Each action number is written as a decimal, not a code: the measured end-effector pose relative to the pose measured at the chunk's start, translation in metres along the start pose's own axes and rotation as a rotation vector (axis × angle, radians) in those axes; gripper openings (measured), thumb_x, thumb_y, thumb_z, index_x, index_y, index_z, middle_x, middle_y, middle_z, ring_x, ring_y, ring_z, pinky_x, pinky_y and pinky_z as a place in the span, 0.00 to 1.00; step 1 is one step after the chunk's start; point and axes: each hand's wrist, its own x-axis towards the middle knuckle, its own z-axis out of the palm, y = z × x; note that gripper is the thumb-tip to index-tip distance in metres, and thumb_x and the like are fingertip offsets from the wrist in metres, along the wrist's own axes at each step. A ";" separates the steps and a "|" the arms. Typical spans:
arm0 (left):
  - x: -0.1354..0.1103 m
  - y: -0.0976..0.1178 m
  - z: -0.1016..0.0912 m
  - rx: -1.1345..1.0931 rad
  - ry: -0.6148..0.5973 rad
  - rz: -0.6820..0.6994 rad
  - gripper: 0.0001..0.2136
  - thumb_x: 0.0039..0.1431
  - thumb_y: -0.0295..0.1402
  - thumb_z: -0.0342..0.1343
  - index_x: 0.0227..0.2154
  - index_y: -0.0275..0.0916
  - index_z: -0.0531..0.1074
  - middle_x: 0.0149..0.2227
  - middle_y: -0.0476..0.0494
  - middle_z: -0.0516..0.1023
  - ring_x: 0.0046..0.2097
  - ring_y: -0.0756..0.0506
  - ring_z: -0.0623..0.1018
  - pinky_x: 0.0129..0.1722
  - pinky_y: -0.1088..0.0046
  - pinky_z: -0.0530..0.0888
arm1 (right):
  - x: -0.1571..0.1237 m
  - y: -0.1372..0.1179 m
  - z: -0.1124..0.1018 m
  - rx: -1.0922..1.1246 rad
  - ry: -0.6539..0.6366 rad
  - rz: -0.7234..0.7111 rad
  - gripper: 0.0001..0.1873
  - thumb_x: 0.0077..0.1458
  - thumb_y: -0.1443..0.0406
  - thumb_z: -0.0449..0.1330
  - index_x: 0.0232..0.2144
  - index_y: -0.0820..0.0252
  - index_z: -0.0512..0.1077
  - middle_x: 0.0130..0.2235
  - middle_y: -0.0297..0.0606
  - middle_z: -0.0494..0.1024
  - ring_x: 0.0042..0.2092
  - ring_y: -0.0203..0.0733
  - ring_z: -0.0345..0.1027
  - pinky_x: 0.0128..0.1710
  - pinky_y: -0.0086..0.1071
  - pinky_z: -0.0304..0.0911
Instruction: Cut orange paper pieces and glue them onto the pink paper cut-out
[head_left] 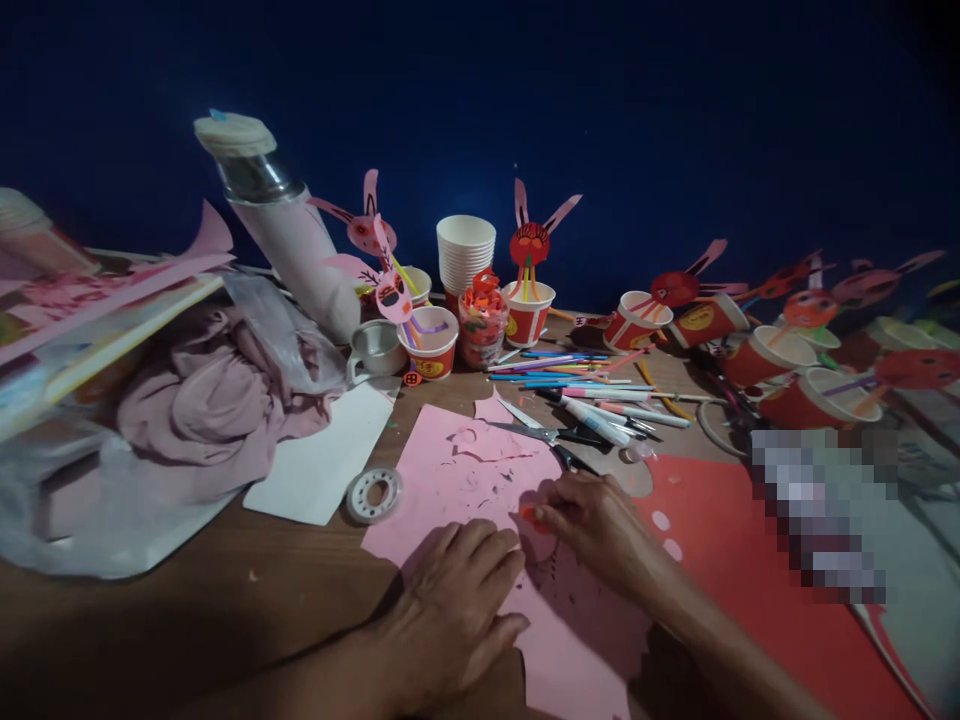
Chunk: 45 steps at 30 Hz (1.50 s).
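Observation:
My left hand (461, 595) lies flat on a sheet of pink paper (577, 620), its fingers stretched out and its palm down. Just right of it, my right hand (589, 515) is closed in a pinch on a small orange-red paper piece (531, 514), low over the same sheet. The fingers hide part of that piece. Open scissors (551, 435) with black handles lie beyond my hands, beside cut pink scraps (495, 440). A roll of clear tape (373, 495) sits at the pink sheet's left edge. Red paper (720, 570) with pink circles on it spreads to the right.
Red paper cups (431, 345) with rabbit figures stand along the back, beside stacked white cups (465, 250). Markers (596, 420) and coloured sticks (555, 370) lie beyond the scissors. A tall flask (292, 230), a metal mug (376, 348) and a bundled cloth (210, 390) occupy the left.

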 end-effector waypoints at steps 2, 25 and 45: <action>0.001 -0.001 0.000 0.002 -0.016 -0.006 0.15 0.54 0.33 0.51 0.45 0.36 0.64 0.46 0.38 0.70 0.45 0.38 0.65 0.41 0.61 0.61 | -0.001 -0.001 0.002 -0.039 0.015 -0.009 0.08 0.51 0.66 0.57 0.22 0.58 0.71 0.23 0.31 0.72 0.28 0.36 0.64 0.30 0.30 0.49; 0.002 -0.001 0.001 -0.053 -0.041 -0.042 0.15 0.55 0.36 0.50 0.45 0.36 0.66 0.46 0.36 0.71 0.45 0.37 0.65 0.42 0.60 0.59 | 0.000 -0.002 0.017 -0.273 0.074 -0.063 0.07 0.46 0.70 0.53 0.20 0.59 0.68 0.21 0.32 0.70 0.27 0.37 0.61 0.31 0.32 0.45; 0.002 -0.002 0.001 -0.249 0.032 -0.088 0.12 0.56 0.35 0.50 0.42 0.38 0.69 0.52 0.35 0.67 0.48 0.35 0.65 0.44 0.57 0.58 | 0.001 0.000 0.022 -0.335 0.064 -0.080 0.07 0.48 0.67 0.54 0.20 0.59 0.67 0.23 0.34 0.70 0.29 0.38 0.60 0.32 0.33 0.45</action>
